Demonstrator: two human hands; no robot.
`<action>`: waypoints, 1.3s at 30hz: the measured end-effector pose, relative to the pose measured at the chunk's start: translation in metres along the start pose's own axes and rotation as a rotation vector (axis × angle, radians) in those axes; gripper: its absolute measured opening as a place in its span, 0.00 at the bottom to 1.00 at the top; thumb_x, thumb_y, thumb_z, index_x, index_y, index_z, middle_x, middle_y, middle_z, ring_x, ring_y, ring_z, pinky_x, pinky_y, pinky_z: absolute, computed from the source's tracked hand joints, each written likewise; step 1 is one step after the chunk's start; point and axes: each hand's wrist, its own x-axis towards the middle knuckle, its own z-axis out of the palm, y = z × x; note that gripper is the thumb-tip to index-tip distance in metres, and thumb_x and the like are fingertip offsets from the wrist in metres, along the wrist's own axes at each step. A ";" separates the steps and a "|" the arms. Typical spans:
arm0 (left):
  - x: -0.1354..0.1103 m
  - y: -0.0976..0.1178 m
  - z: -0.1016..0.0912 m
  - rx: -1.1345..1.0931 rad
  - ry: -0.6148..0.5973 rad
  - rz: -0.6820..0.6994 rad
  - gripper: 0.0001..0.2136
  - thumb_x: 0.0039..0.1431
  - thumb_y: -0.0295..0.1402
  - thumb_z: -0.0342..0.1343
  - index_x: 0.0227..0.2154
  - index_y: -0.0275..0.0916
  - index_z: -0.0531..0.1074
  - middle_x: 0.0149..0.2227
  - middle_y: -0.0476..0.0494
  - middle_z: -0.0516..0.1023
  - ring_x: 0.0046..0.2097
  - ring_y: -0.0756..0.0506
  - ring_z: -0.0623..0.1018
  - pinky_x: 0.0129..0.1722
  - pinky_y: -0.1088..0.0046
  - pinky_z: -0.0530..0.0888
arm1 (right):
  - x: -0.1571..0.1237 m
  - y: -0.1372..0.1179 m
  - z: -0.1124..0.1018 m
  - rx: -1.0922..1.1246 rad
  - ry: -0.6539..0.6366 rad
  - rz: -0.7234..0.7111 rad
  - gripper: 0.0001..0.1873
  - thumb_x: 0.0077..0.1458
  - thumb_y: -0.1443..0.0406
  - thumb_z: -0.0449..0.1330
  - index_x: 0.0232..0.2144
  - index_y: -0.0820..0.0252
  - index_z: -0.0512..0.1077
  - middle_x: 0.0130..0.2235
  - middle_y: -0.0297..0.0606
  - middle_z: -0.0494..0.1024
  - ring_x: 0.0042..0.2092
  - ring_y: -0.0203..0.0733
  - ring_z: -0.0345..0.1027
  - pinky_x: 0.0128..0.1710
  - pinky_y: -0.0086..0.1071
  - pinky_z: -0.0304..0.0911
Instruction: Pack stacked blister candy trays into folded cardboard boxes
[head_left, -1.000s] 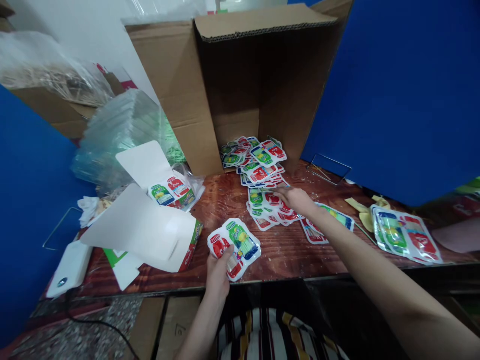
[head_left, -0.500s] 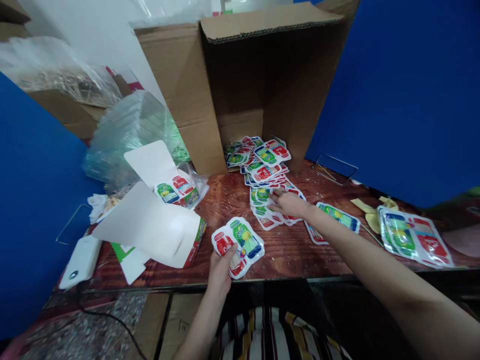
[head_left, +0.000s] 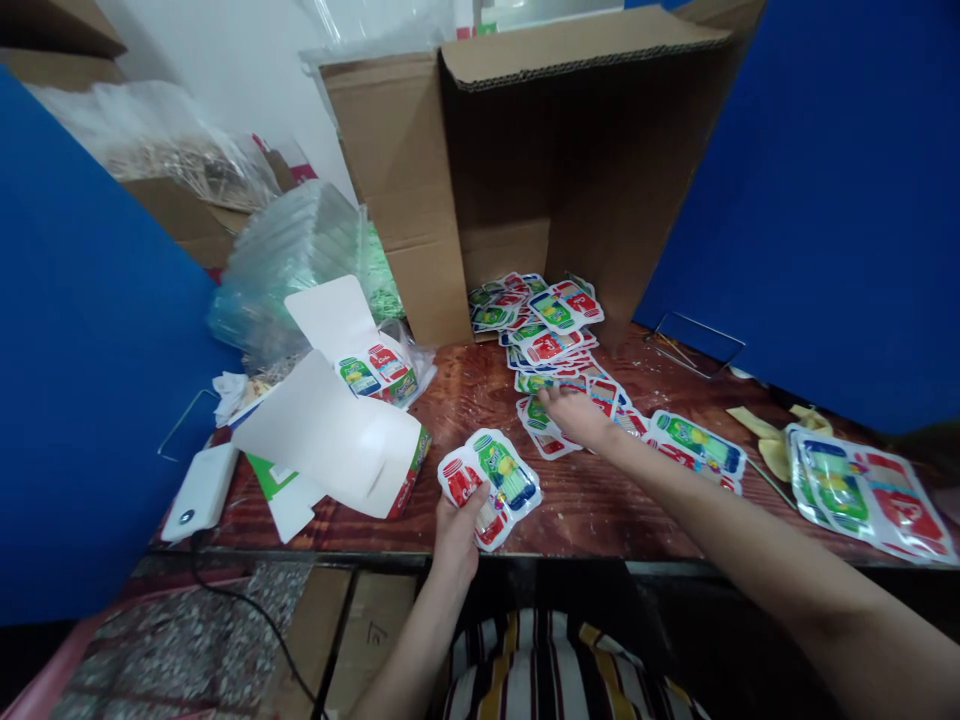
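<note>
My left hand (head_left: 459,530) holds a flat glossy packet (head_left: 504,478) printed with a red Cola bottle and a green lemon-drink bottle. The thumb lies across its front, and the fingers are hidden beneath. My right hand (head_left: 577,415) is over a spread pile of similar packets (head_left: 551,345), its fingers bent and drawn together at a packet (head_left: 544,430) near the pile's front. The fingertips are partly hidden, so the grip is hard to see. To the left, an open white-lined carton (head_left: 360,450) lies beside another open carton (head_left: 379,375) with matching prints.
Behind the pile a large cardboard box (head_left: 397,200) lies open towards me. More packets (head_left: 874,490) lie at the right, past wire stands (head_left: 697,345). A white device (head_left: 201,490) with a black cable sits at the left. Blue panels (head_left: 840,180) flank the table.
The view has shifted, moving everything a little to the right in the picture. My right hand's fingers have drawn in closer together on the pile. My left hand still holds its packet.
</note>
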 end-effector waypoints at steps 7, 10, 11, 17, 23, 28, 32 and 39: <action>0.001 0.008 0.004 -0.004 -0.005 -0.012 0.26 0.30 0.31 0.75 0.36 0.34 0.73 0.34 0.42 0.83 0.33 0.42 0.82 0.41 0.63 0.77 | -0.037 0.040 -0.040 0.404 0.317 0.255 0.09 0.61 0.66 0.47 0.36 0.60 0.67 0.29 0.39 0.74 0.29 0.40 0.66 0.27 0.29 0.52; 0.003 0.015 0.005 0.021 -0.046 -0.044 0.26 0.30 0.32 0.75 0.36 0.34 0.74 0.35 0.41 0.83 0.34 0.42 0.82 0.41 0.63 0.77 | -0.050 0.051 -0.054 0.875 0.368 0.099 0.17 0.63 0.56 0.47 0.29 0.59 0.65 0.24 0.32 0.66 0.25 0.35 0.58 0.27 0.28 0.54; 0.004 0.017 0.005 0.034 -0.076 -0.071 0.26 0.30 0.31 0.75 0.36 0.33 0.74 0.35 0.40 0.83 0.34 0.42 0.82 0.42 0.63 0.77 | -0.053 0.051 -0.058 1.002 0.316 0.008 0.18 0.63 0.54 0.47 0.29 0.59 0.65 0.24 0.31 0.66 0.26 0.34 0.58 0.27 0.27 0.55; 0.007 0.017 0.009 0.181 -0.274 -0.261 0.25 0.29 0.35 0.75 0.34 0.32 0.76 0.33 0.37 0.83 0.36 0.37 0.82 0.45 0.59 0.76 | -0.044 0.010 -0.054 1.064 -0.081 -0.439 0.16 0.64 0.59 0.48 0.38 0.63 0.71 0.31 0.35 0.72 0.32 0.35 0.63 0.34 0.28 0.58; 0.007 0.019 0.016 0.120 -0.365 -0.408 0.35 0.44 0.64 0.55 0.40 0.34 0.76 0.42 0.33 0.81 0.49 0.34 0.78 0.51 0.55 0.72 | -0.015 -0.040 -0.018 0.788 -0.109 -0.462 0.12 0.62 0.66 0.50 0.35 0.62 0.73 0.30 0.37 0.76 0.30 0.36 0.65 0.33 0.28 0.56; 0.005 0.013 0.015 0.251 -0.243 -0.325 0.29 0.29 0.36 0.75 0.38 0.32 0.75 0.35 0.35 0.83 0.41 0.34 0.81 0.48 0.56 0.75 | -0.012 -0.047 -0.009 0.805 -0.029 -0.432 0.12 0.64 0.65 0.50 0.41 0.61 0.72 0.39 0.40 0.78 0.38 0.38 0.69 0.40 0.29 0.60; 0.002 0.006 0.016 0.236 -0.137 -0.288 0.25 0.26 0.27 0.73 0.35 0.31 0.75 0.29 0.38 0.83 0.34 0.35 0.82 0.42 0.57 0.77 | -0.010 -0.015 0.004 0.554 0.190 -0.022 0.20 0.64 0.58 0.50 0.52 0.63 0.69 0.51 0.50 0.72 0.53 0.49 0.64 0.54 0.41 0.56; -0.003 0.014 0.008 0.148 -0.010 -0.219 0.17 0.33 0.25 0.69 0.31 0.31 0.76 0.29 0.37 0.83 0.33 0.35 0.83 0.38 0.59 0.79 | -0.037 0.013 0.041 0.209 0.048 0.207 0.32 0.62 0.51 0.49 0.61 0.65 0.60 0.59 0.57 0.65 0.59 0.58 0.58 0.56 0.47 0.55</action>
